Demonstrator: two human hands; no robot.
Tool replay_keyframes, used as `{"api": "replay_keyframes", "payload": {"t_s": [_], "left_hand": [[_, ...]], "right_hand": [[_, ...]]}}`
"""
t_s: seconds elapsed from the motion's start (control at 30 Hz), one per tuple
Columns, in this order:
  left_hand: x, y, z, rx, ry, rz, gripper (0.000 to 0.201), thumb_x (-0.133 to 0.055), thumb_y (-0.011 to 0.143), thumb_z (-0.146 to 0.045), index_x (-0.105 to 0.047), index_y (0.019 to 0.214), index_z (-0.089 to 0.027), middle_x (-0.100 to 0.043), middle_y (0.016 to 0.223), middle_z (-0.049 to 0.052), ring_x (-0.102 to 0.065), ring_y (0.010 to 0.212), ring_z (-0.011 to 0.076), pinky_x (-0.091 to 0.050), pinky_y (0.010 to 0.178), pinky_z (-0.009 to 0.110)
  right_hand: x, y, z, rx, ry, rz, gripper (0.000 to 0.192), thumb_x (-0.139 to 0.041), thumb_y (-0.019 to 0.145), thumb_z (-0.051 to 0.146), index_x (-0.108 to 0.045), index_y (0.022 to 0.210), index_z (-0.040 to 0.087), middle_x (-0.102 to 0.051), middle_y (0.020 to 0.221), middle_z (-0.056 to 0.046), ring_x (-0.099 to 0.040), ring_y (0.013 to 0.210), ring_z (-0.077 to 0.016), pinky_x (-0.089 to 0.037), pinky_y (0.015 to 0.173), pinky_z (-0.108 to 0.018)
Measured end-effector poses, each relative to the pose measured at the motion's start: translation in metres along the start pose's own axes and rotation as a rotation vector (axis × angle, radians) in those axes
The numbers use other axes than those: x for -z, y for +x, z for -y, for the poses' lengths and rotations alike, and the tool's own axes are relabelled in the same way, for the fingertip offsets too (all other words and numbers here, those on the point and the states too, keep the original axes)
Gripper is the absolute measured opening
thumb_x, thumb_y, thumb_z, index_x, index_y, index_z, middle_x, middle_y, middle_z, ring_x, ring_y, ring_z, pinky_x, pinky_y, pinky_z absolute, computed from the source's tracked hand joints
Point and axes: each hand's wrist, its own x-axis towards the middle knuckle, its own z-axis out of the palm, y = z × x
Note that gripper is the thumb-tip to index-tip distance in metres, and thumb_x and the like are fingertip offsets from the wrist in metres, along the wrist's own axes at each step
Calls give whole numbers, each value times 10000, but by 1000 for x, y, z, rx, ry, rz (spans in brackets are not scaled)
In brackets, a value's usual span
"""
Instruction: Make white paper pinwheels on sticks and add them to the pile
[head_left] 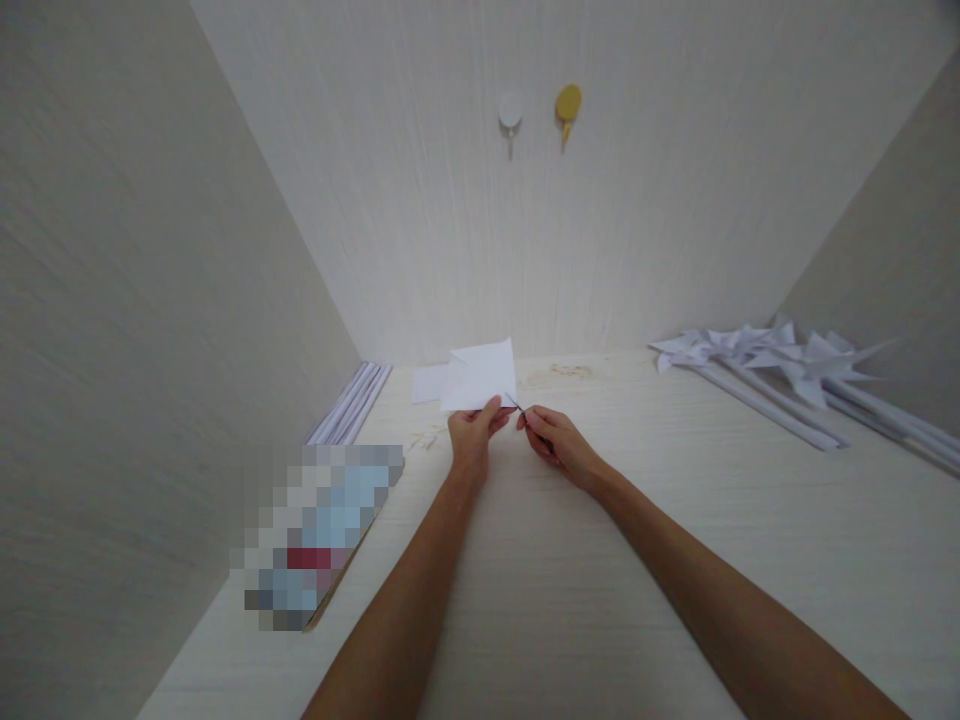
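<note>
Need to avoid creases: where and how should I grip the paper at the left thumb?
I'd pinch the white paper by its near edge, coming from the near side, thumb on its visible face, as the left hand does. It looks thin, so a light pinch should do. Better stay left of its near right corner: the scissors-like tool in the right hand reaches there.

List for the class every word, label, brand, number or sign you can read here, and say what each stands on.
There are none that can be read.
Pixelated item at left: too blurred to tell whether it bears text.
Scissors: too small to tell.
Paper in the left hand: no writing shows.
</note>
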Motion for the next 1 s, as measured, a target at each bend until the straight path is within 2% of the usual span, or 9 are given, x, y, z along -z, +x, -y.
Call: {"api": "replay_keyframes", "payload": {"t_s": [1.0], "left_hand": [[2, 2, 2, -25, -22, 30, 175, -713, 493, -200, -621, 587, -84, -645, 583, 45, -614, 538, 127, -466, 506, 207]], "right_hand": [[0, 0, 3, -39, 34, -2, 229, -509, 678, 392, -474, 647, 168, -280, 350, 118, -182, 299, -24, -89, 303, -179]]}}
